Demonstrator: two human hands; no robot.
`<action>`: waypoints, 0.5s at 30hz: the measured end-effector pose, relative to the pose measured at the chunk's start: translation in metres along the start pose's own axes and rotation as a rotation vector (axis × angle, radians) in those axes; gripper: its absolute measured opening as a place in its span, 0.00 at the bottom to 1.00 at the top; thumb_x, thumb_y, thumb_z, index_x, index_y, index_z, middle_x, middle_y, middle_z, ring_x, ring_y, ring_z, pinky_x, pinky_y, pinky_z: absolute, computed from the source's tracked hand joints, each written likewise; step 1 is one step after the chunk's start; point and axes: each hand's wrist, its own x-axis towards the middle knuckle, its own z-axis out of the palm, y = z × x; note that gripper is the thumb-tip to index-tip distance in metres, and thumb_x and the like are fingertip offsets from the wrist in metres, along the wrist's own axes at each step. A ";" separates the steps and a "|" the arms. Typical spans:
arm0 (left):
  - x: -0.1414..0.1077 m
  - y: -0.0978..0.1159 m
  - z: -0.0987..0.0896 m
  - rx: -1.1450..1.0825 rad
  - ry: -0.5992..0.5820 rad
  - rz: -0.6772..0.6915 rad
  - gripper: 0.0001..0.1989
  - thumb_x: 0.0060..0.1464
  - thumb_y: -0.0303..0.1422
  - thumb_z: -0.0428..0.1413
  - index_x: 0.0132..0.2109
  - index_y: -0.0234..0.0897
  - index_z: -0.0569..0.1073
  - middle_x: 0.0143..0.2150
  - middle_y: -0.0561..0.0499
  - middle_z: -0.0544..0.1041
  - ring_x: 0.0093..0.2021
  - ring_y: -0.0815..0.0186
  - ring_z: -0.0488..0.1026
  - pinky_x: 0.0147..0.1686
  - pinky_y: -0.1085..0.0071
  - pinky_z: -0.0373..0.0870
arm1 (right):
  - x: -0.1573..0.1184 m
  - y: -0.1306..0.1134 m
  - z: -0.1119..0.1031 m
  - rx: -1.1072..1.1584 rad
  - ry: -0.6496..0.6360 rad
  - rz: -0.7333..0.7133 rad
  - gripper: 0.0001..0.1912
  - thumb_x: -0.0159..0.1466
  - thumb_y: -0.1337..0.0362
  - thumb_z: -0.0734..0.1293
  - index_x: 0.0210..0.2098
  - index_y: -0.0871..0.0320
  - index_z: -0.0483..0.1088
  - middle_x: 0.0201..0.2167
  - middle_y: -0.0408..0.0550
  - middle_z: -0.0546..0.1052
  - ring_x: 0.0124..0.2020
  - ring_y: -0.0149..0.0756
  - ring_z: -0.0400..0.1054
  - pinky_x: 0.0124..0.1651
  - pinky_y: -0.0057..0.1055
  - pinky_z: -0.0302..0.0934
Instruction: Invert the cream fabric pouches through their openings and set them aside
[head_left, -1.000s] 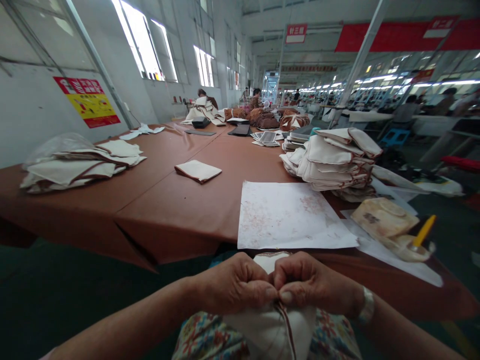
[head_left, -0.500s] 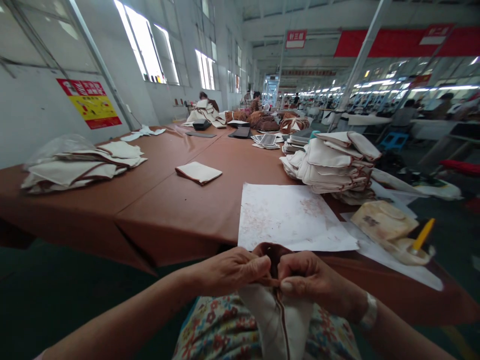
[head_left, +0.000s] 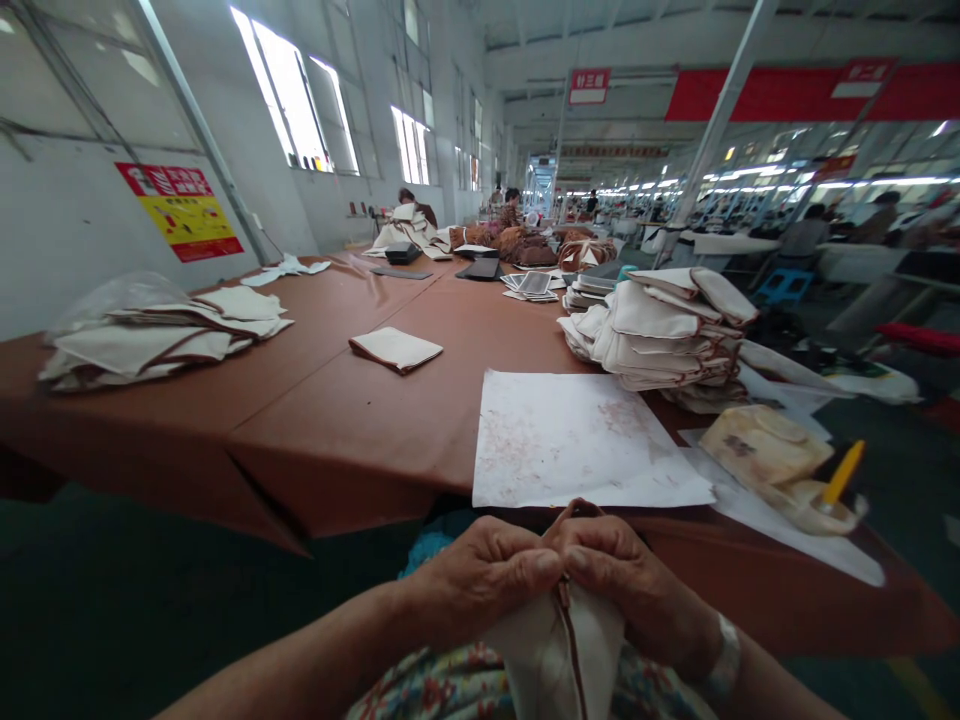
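A cream fabric piece [head_left: 551,650] with a brown-edged seam hangs over my lap, its brown upper edge rising behind my fingers. My left hand [head_left: 487,575] pinches it from the left, thumb pointing to the seam. From the right, my right hand [head_left: 630,580] pinches the same piece, and the two thumbs nearly touch above a small metal part [head_left: 564,592] at the top of the seam. The fingertips partly hide the brown edge.
Just beyond my hands lies a white sheet [head_left: 577,440] with brown scraps. Cream pieces are stacked [head_left: 667,330] at right, near a stained container [head_left: 769,450] and yellow-handled tool [head_left: 844,470]. Another pile [head_left: 157,335] and a folded piece [head_left: 397,348] rest on the brown table [head_left: 315,400].
My hands have come closer together, thumbs now side by side. The brown loop between them has narrowed, and the left forearm has shifted right.
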 end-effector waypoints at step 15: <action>-0.010 0.015 -0.018 -0.039 -0.018 -0.075 0.17 0.48 0.42 0.62 0.29 0.29 0.70 0.24 0.56 0.62 0.24 0.74 0.53 0.24 0.76 0.48 | -0.002 -0.003 -0.004 0.091 -0.024 0.083 0.17 0.61 0.55 0.70 0.26 0.63 0.67 0.19 0.38 0.62 0.18 0.20 0.46 0.22 0.21 0.44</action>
